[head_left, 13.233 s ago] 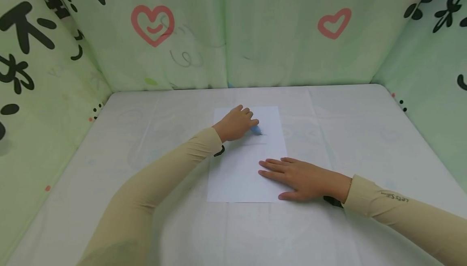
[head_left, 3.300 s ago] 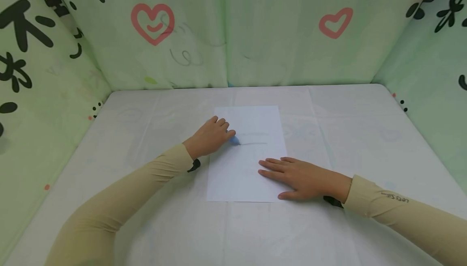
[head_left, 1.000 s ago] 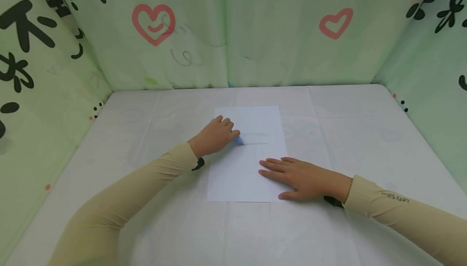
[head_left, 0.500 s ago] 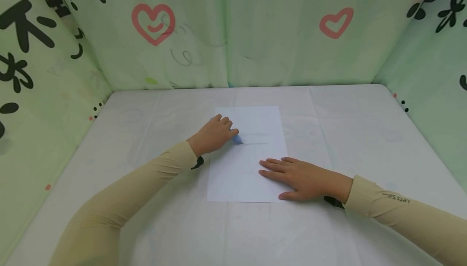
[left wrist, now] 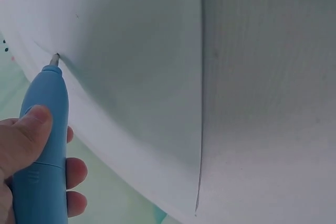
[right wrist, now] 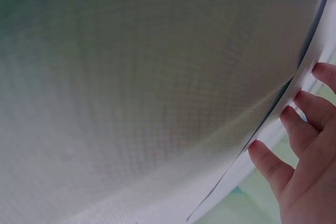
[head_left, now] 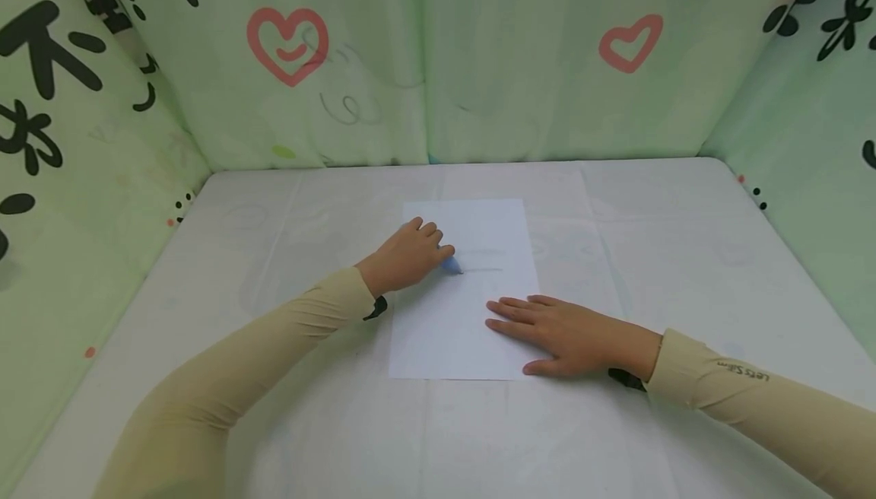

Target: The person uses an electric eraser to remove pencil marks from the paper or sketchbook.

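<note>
My left hand (head_left: pixel 411 255) holds a thick blue electric eraser (left wrist: pixel 47 114), its thumb on the near side and fingers wrapped behind. The eraser's narrow grey tip (left wrist: pixel 55 59) meets a white sheet of paper (head_left: pixel 438 339). A thin grey line (head_left: pixel 482 269) runs rightward from the tip, and a fainter trace (head_left: pixel 482 252) lies above it. Palm down, my right hand (head_left: pixel 561 335) rests on the sheet's lower right with fingers spread. In the right wrist view its fingertips (right wrist: pixel 257 150) lie along the paper's edge.
The sheet lies on a table covered with a white cloth (head_left: pixel 274 408). Green printed curtains (head_left: pixel 506 88) enclose the back and both sides. Dark wrist devices (head_left: pixel 626 379) sit under the sleeves.
Since the earliest frame, the left hand has shifted from the upper line down to the lower one; the upper line looks fainter. Lately the tip has edged right. The right hand stays put.
</note>
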{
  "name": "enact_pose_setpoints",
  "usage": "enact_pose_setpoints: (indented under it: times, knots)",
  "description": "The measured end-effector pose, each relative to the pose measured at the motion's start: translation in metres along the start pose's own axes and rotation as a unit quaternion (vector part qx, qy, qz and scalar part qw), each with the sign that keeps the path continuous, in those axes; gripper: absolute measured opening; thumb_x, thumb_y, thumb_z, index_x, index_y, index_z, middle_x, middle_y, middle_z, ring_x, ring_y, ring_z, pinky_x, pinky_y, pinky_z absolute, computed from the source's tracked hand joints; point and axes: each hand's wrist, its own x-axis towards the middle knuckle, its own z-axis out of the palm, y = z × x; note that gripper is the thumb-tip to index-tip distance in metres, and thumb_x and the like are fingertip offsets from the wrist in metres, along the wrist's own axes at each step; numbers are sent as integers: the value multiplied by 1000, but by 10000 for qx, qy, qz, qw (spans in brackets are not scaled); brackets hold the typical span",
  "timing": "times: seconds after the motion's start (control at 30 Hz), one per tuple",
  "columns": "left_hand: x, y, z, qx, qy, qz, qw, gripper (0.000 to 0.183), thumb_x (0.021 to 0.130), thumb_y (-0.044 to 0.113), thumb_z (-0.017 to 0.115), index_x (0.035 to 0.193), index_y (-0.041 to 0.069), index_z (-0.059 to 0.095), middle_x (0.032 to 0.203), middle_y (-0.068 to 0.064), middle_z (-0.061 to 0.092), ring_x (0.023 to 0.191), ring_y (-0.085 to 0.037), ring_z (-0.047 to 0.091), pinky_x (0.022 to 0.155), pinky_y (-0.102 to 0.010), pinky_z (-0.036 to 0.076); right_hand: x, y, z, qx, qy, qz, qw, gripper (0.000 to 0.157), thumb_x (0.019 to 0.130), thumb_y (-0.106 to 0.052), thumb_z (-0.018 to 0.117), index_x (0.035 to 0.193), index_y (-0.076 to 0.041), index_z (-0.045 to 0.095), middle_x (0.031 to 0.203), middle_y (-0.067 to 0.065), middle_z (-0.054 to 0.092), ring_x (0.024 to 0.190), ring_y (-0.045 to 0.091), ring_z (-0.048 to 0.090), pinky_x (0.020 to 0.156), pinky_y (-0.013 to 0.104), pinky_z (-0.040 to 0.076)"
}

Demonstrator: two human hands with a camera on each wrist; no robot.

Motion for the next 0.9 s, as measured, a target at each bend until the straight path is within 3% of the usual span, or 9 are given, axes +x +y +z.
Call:
enact_pose_setpoints:
  times: [0.9]
  knots:
    - [0, 0, 0, -183, 215, -19, 9996, 15, 91, 12, 59, 104, 17, 62, 91, -4, 68, 83, -19, 59, 74, -31, 44, 0, -1, -2, -34, 53, -23, 10000, 66, 91, -44, 54, 147, -14, 32, 154, 8, 28, 140, 26, 33, 107, 48, 33]
